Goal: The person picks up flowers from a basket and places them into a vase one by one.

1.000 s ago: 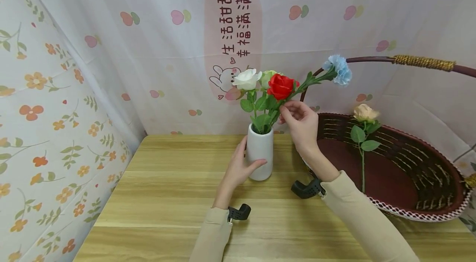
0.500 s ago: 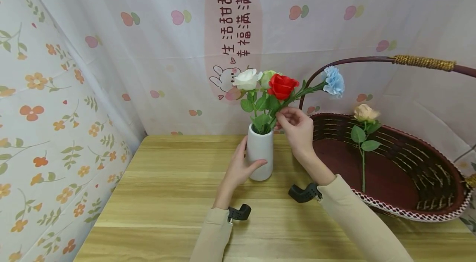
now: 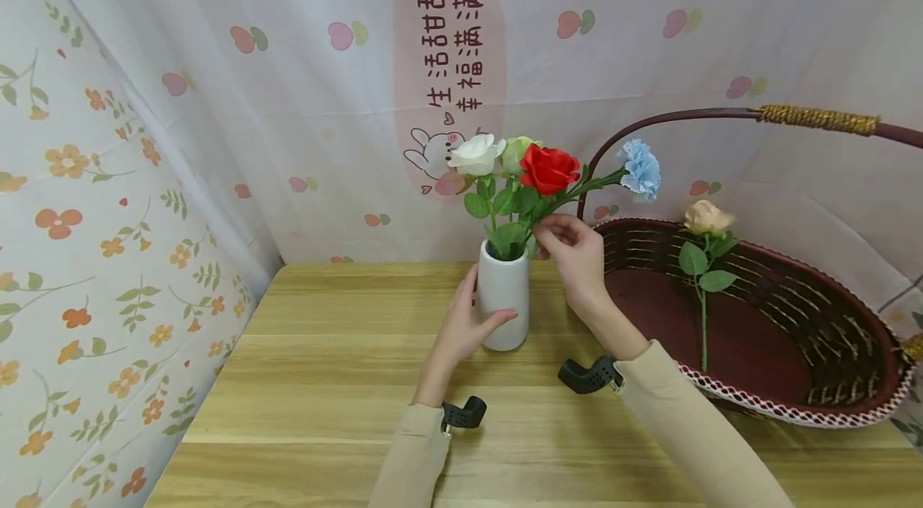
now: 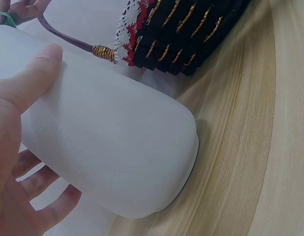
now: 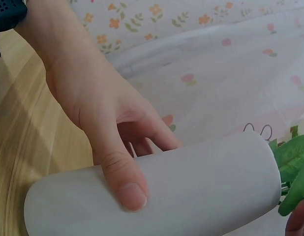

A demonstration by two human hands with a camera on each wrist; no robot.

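Note:
A white vase (image 3: pixel 504 304) stands upright on the wooden table, and my left hand (image 3: pixel 461 328) grips its left side, thumb across the front and fingers round behind. In it stand a white rose (image 3: pixel 476 156), a pale green rose (image 3: pixel 515 155) and a red rose (image 3: pixel 550 170). Just above the vase mouth, my right hand (image 3: pixel 579 261) pinches the green stem of a blue carnation (image 3: pixel 640 170), which leans out to the right. Leaves hide the stem's lower end. In the right wrist view, only fingertips (image 5: pixel 298 223) of the right hand show beside the leaves.
At the right stands a dark woven basket (image 3: pixel 793 413) with a tall arched handle (image 3: pixel 815 118). A peach rose (image 3: pixel 709 218) with a long stem lies in it. Printed curtains hang behind the table (image 3: pixel 324 380) and to its left.
The blue carnation has come down and to the left, its stem sinking toward the vase mouth. My right hand has moved down and left with it. The left hand stays on the vase.

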